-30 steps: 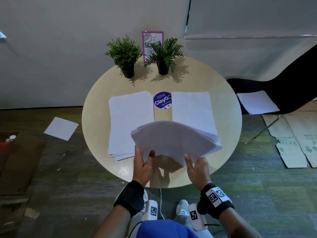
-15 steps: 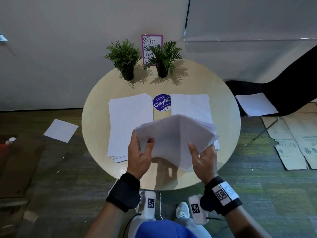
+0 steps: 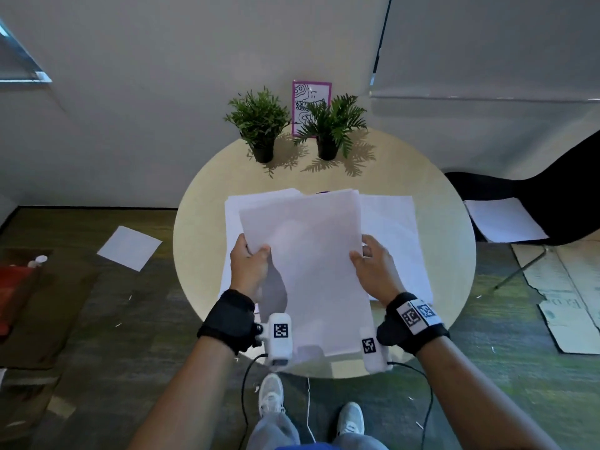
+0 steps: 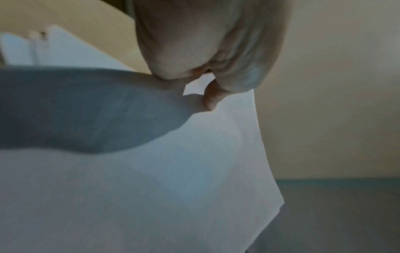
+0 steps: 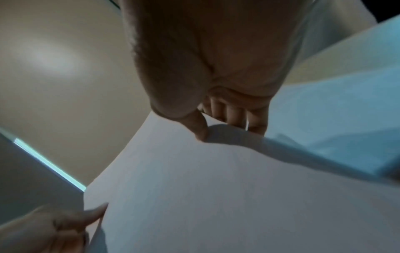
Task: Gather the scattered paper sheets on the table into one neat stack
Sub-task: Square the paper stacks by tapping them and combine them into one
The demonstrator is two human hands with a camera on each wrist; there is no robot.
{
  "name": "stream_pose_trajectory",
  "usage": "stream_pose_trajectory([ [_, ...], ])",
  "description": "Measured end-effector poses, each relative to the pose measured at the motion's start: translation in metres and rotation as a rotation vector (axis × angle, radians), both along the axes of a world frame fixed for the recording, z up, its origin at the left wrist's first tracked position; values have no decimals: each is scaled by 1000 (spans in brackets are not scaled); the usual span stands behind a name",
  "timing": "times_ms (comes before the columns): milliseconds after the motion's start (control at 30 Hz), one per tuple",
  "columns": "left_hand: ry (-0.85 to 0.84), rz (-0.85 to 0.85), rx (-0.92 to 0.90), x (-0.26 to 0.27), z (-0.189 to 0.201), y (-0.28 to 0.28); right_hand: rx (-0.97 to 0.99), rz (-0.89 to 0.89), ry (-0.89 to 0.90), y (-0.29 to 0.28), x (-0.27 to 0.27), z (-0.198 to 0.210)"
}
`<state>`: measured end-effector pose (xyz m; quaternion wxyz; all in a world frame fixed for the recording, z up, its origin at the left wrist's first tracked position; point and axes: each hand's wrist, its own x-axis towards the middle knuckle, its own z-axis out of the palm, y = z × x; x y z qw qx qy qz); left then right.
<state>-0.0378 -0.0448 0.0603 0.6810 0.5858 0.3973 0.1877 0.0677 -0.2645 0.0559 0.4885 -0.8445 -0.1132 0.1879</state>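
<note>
Head view: the person is standing at a round table (image 3: 448,228) and lifting a bundle of white sheets (image 3: 311,261) above it, between both hands. The left hand (image 3: 248,271) is gripping the bundle's left edge, thumb lying on top and fingers curled underneath; the right hand (image 3: 373,267) is gripping the right edge in the same way. The bundle is hanging roughly lengthwise toward the person, its far edges not quite squared, a few sheets fanning out at the top.

Under it, a left pile of paper (image 3: 232,228) is lying flat on the table, and a right pile of paper (image 3: 396,228) is lying beside it, both partly hidden by the held bundle. At the table's far edge two small potted plants (image 3: 259,125) are standing, with a pink-framed card (image 3: 310,92) behind them against the wall.

One loose sheet (image 3: 130,246) is lying on the floor to the left, and another sheet (image 3: 503,219) is resting on a dark chair (image 3: 552,196) to the right.
</note>
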Motion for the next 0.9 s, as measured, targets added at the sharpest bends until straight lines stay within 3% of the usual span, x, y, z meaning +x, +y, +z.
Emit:
stream_pose_trajectory([
  [200,124,103,-175,-11,-36,15,-234,100,91,17,-15,-55],
  [300,318,-105,-295,-27,-63,16,-247,44,127,23,-19,-71],
  [433,530,-331,-49,-44,-94,9,-366,104,172,32,-22,-90],
  [667,615,-434,128,-35,-93,10,-453,66,144,59,7,-105],
  [900,523,-301,-85,-36,-79,0,-457,65,143,92,28,-87],
])
